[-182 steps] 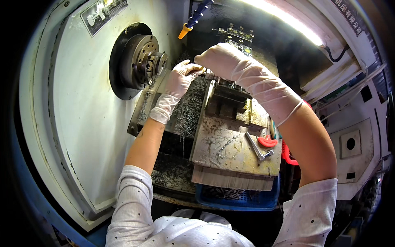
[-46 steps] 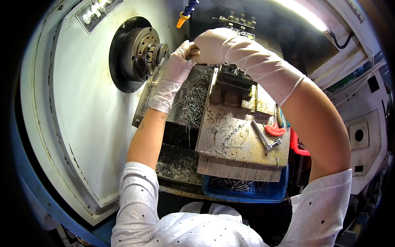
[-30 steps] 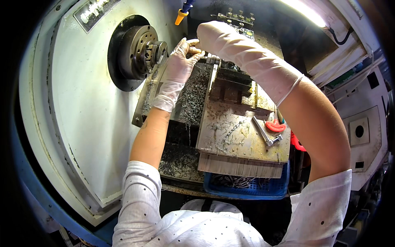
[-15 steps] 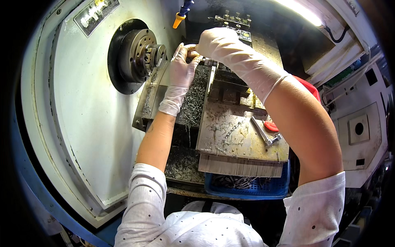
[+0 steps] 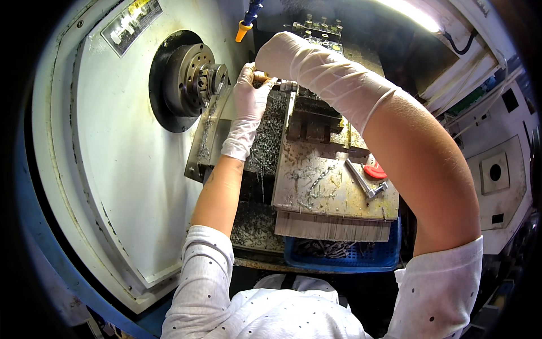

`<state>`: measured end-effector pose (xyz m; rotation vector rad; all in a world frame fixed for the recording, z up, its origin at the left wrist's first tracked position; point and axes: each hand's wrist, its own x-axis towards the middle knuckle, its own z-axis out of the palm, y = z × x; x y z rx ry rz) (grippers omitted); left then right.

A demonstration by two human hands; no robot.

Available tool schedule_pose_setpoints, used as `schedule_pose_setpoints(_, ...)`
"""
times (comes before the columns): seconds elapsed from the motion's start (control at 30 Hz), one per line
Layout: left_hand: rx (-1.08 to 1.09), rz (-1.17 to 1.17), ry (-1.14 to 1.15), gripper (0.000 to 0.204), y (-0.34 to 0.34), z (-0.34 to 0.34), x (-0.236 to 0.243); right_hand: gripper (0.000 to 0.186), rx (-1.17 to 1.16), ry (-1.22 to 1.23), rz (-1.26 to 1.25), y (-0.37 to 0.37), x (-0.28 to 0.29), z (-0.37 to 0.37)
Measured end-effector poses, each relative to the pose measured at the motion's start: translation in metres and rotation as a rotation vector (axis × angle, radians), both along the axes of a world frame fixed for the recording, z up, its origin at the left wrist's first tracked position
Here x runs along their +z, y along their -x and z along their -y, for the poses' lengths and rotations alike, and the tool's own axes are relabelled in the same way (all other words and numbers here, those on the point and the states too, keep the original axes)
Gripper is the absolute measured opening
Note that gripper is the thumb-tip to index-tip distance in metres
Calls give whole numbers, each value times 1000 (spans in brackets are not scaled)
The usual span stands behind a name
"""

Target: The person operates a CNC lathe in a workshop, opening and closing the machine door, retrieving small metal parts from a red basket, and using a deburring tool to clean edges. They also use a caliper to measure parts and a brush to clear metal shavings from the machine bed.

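Nearest, at the bottom edge: white dotted sleeves [image 5: 203,265] on both forearms, reaching up into a lathe. Just beyond, a blue plastic basket [image 5: 339,257] with metal pieces inside, set under the near edge of a flat metal plate [image 5: 322,192]. On this plate, scattered metal shavings [image 5: 265,135], thicker in the dark tray to its left. Near the right edge of the plate, a steel wrench [image 5: 364,181] lying at an angle, its far end close to a red handle [image 5: 375,170]; touching or not, cannot tell.

Farther, near the middle: left hand [image 5: 249,90] in a white glove, raised upright, fingers closed together around a small brass-coloured part [image 5: 261,77], only a short piece of it visible. Just right of it and a little farther, right hand [image 5: 276,53] in a white glove, curled over the same place; fingers bent and together, but whether clamped on the part or only resting, cannot tell, the fingertips being hidden behind the left hand.

To the left of both hands, a round dark chuck [image 5: 195,79] with steel jaws, set in the white machine wall [image 5: 101,147], close to the left hand but apart from it. Farthest, above the hands, an orange-tipped blue coolant nozzle [image 5: 244,28] pointing down, and a bright lamp strip [image 5: 409,12] at the top right.
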<state>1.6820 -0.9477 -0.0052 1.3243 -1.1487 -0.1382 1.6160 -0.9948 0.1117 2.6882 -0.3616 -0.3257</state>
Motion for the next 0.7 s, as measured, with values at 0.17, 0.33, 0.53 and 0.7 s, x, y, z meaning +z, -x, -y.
schedule_pose_setpoints(0.17, 17, 76, 1, 29, -5, -4, 9, 14, -459, -256, 289, 3, 4, -14)
schedule_pose_setpoints(0.33, -42, -18, -4, 31, -9, -3, 9, 11, -603, -313, 208, -11, -4, -1)
schedule_pose_setpoints(0.53, -88, 24, -110, 29, -11, -6, 16, 11, -353, -249, 225, -4, 2, -8)
schedule_pose_setpoints(0.7, -185, 85, -96, 29, -26, -2, 9, 12, -146, -123, 109, -6, 4, -5)
